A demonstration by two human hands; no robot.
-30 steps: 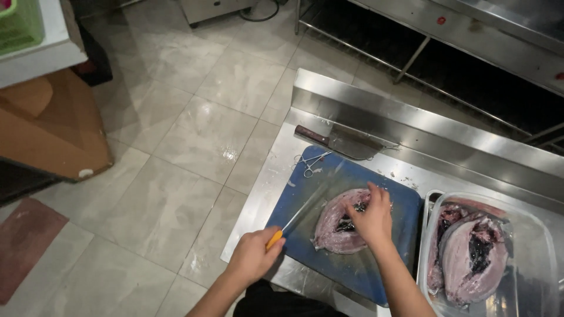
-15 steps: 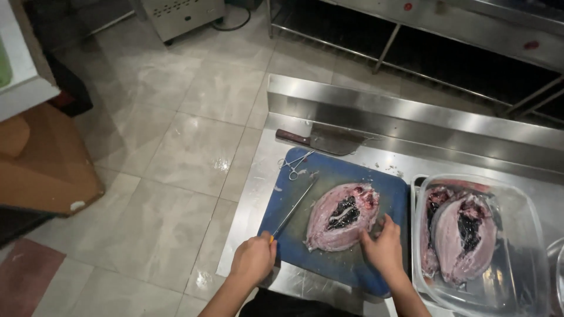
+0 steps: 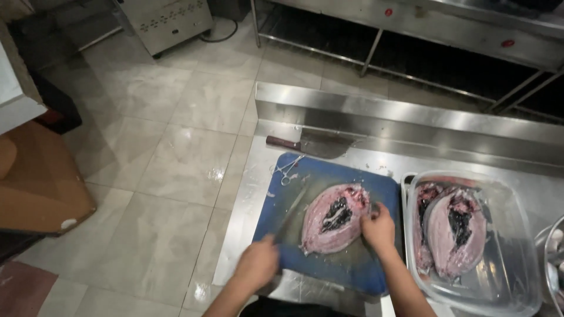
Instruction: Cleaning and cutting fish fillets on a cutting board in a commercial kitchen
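A steel counter [image 3: 276, 293] is seen from above, its raised back edge running along the far side. A blue cutting board [image 3: 352, 264] is laid near the counter's front left corner. A clear plastic tub [image 3: 517, 287] is set just beside the board's right edge, and split pink fish [image 3: 452, 232] are held in it. An opened pink fish [image 3: 332, 220] with a dark inside is spread at the middle of the board. The fish's right edge is pressed by the right hand [image 3: 378, 229], the fingers bent over the flesh. A knife [image 3: 289, 214] is gripped by the closed left hand [image 3: 257, 264] near the board's front left corner, the blade pointing away. A cleaver [image 3: 314, 144] lies past the board's far edge. Small scissors [image 3: 286, 170] rest at the board's far left corner.
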